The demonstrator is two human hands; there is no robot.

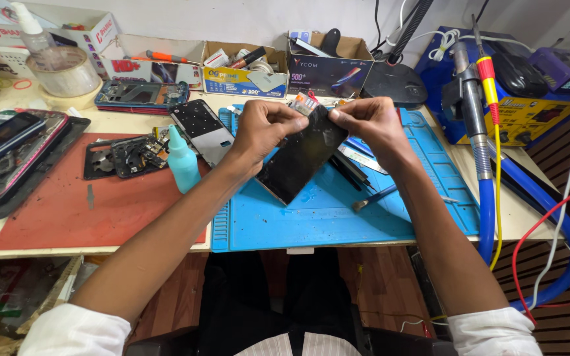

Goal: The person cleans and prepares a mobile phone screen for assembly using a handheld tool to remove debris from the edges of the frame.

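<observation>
Head view: you look down on your two bare hands, raised above a cluttered desk (133,118).
Desk: it carries two work mats side by side, with cardboard boxes (245,66) of small parts along the back edge.
Blue mat (311,217): it lies straight in front of you, under both hands, with a small brush (374,196) and other thin tools lying on it.
Red mat (67,211): it lies to your left, touching the blue mat, and holds an opened phone frame (123,157) with its parts showing.
Black phone panel (301,158): you hold it in the air above the blue mat, tilted, its upper end between your hands and its lower corner just over the mat.
Left hand (265,128): your grip is closed on the panel's upper left edge, thumb and fingers pinching it.
Right hand (371,125): your grip is closed on the panel's upper right corner, fingertips pressed to the edge.
Teal bottle (183,161): it stands upright where the two mats meet, just beside your left forearm.
Tape roll (64,72): it sits at the far left back of the desk, well apart from your hands.
</observation>
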